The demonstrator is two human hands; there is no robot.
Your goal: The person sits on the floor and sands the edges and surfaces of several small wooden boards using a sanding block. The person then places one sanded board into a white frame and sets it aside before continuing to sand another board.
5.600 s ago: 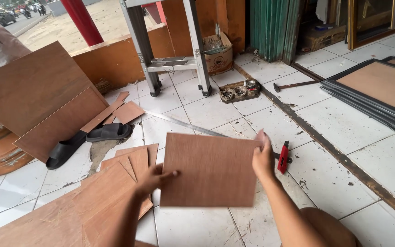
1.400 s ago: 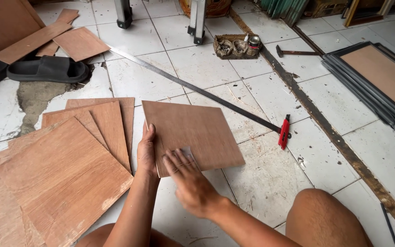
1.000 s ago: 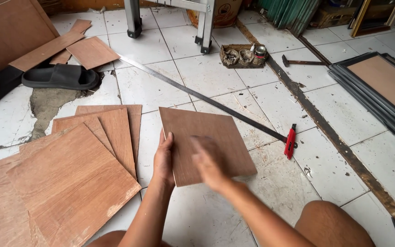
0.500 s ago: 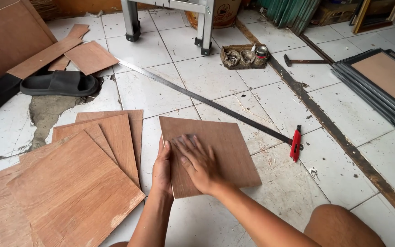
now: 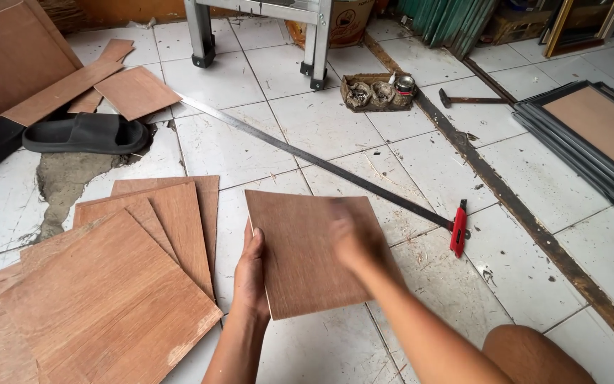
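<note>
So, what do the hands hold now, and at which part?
The left hand grips the plywood sheet at its left edge. The right hand lies flat on its top face, blurred; the sheet rests on the tiled floor.

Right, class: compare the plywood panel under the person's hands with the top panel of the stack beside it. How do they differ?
The panel under the hands lies alone on the white tiles; the stack's top panel rests on other sheets. The first looks smaller and darker brown, the second larger and more orange. The left hand grips the first's edge and the right hand rests on it; the second is untouched. Both are thin, flat, rectangular wood.
</note>
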